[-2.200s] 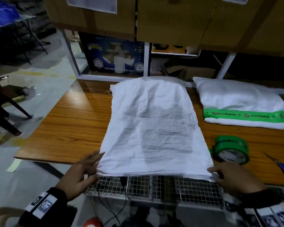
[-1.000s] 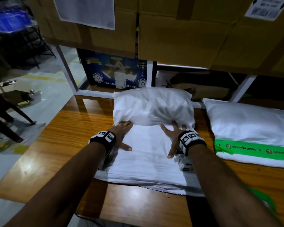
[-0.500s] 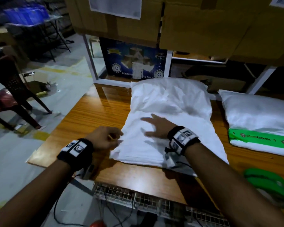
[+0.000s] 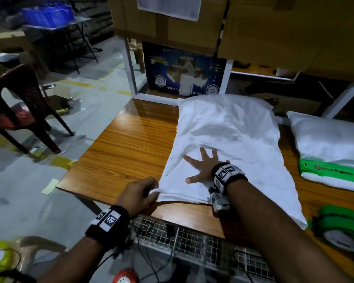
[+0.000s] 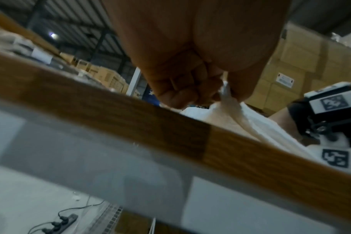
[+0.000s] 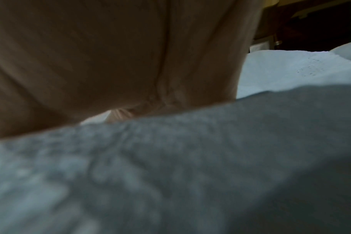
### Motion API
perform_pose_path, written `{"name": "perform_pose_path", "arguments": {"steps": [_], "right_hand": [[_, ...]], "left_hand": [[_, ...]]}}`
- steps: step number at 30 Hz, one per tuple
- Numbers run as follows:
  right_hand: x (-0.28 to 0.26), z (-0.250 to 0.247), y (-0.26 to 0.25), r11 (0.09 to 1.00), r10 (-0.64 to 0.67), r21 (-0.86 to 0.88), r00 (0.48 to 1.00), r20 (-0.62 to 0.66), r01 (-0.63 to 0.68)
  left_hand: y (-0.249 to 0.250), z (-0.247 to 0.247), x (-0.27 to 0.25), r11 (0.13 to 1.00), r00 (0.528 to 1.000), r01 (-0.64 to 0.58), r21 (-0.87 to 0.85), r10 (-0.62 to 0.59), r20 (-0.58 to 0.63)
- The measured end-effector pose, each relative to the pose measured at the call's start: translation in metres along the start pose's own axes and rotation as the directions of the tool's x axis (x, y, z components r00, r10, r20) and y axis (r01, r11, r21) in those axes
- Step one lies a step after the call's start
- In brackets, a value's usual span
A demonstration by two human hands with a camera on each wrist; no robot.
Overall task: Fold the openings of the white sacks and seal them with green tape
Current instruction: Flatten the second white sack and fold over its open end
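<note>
A white sack (image 4: 229,139) lies on the wooden table (image 4: 127,148), its filled end far from me and its flat opening end folded over near me. My left hand (image 4: 139,195) grips the near left corner of the folded opening (image 5: 228,101). My right hand (image 4: 200,166) lies flat with fingers spread on the folded part and presses it down; in the right wrist view the palm (image 6: 110,55) rests on the white fabric (image 6: 190,166). A second white sack (image 4: 331,144) with a green tape strip (image 4: 333,172) across it lies at the right. A green tape roll (image 4: 343,227) sits at the near right.
A wire mesh tray (image 4: 192,242) with cables hangs below the table's near edge. Cardboard boxes (image 4: 264,23) and a blue box (image 4: 184,72) stand behind the table on a white frame. A brown plastic chair (image 4: 23,103) stands on the floor at the left.
The opening end of the sack has been folded over towards the far side. My left hand moved onto the near left corner and gripped it; my right hand spread flat on the fold.
</note>
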State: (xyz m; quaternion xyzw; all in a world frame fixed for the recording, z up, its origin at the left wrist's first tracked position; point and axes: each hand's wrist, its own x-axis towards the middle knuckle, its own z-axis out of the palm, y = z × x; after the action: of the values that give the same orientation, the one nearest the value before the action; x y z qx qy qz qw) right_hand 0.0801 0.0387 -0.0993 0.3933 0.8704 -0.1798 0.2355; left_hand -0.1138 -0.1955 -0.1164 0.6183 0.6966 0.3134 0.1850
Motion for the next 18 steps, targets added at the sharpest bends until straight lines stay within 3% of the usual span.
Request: {"name": "perform_pose_path", "arguments": {"steps": [3, 6, 10, 15, 18], "right_hand": [[0.005, -0.001, 0.0, 1.0, 0.0, 0.004, 1.0, 0.013, 0.0], [0.011, 0.001, 0.003, 1.0, -0.007, -0.003, 1.0, 0.011, 0.007], [0.017, 0.004, 0.004, 1.0, -0.027, -0.013, 1.0, 0.002, 0.027], [0.0, -0.007, -0.003, 0.999, -0.045, -0.03, 0.999, 0.015, 0.046], [-0.041, -0.007, -0.014, 0.992, -0.122, 0.007, 0.973, -0.193, 0.126]], "left_hand": [[0.0, 0.005, -0.019, 0.999, 0.993, 0.008, 0.043, -0.003, -0.116], [0.0, 0.006, -0.042, 0.991, 0.984, -0.049, 0.125, 0.069, -0.166], [0.004, 0.003, -0.066, 0.996, 0.965, -0.093, 0.015, 0.094, -0.244], [0.018, -0.011, -0.06, 0.995, 0.937, -0.095, 0.012, 0.094, -0.337], [0.03, -0.016, -0.035, 0.993, 0.952, -0.099, 0.059, 0.111, -0.284]]}}
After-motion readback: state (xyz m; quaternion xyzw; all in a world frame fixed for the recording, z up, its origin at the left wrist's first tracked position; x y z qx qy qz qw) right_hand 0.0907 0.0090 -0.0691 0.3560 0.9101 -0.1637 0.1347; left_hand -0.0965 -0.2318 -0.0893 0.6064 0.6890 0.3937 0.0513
